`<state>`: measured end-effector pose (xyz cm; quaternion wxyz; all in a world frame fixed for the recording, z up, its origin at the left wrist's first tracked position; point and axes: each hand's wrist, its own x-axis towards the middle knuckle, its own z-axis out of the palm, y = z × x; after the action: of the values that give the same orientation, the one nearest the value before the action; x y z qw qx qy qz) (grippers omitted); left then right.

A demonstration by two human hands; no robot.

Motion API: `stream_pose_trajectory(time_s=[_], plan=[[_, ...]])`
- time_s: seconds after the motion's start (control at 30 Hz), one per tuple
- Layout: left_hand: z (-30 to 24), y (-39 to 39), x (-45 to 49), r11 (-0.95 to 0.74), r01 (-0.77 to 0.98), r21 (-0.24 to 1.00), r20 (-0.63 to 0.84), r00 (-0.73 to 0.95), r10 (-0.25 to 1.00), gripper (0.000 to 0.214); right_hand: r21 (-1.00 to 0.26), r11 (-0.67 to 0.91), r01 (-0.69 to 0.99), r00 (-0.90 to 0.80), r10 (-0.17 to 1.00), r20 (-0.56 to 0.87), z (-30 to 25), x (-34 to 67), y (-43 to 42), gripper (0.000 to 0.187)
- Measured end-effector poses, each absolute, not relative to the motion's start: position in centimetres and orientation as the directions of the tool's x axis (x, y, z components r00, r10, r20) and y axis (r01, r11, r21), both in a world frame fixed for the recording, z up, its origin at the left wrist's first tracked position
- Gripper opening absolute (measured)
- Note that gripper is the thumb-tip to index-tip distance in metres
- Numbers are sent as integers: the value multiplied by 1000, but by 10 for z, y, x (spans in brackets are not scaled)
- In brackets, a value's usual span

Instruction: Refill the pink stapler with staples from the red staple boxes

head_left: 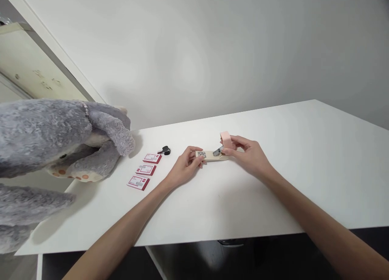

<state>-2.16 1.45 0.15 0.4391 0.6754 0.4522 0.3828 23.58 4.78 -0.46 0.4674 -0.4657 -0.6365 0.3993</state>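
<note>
Between my hands, over the white table, is a stapler (209,155) swung open. Its long cream base lies level, a metal plate with small holes at its left end. Its pink top arm (225,139) stands up at the right end, with a grey metal part below it. My left hand (190,162) pinches the left end of the base between thumb and fingers. My right hand (244,150) is closed around the pink arm and hinge end, hiding part of both.
Three small white-and-red boxes (146,169) lie in a row left of my left hand. Behind them is a black staple remover (164,150) with metal jaws. A large grey plush toy (60,138) leans over the left side of the white table (304,170). A wall backs the table.
</note>
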Motion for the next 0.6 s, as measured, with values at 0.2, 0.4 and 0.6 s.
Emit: stream_pose_trajectory(time_s=[0.2,0.4,0.6], plan=[[3,11,-18,-211,325,922,111,301,947,34,-934,286,213,-176,952,252,-9,234,45,38],[3,8,-16,-189,356,915,78,305,949,36,-953,257,163,-265,941,208,-5,234,41,40],[2,8,-17,-195,402,895,72,300,951,38,-962,227,150,-316,933,171,-2,235,41,50]])
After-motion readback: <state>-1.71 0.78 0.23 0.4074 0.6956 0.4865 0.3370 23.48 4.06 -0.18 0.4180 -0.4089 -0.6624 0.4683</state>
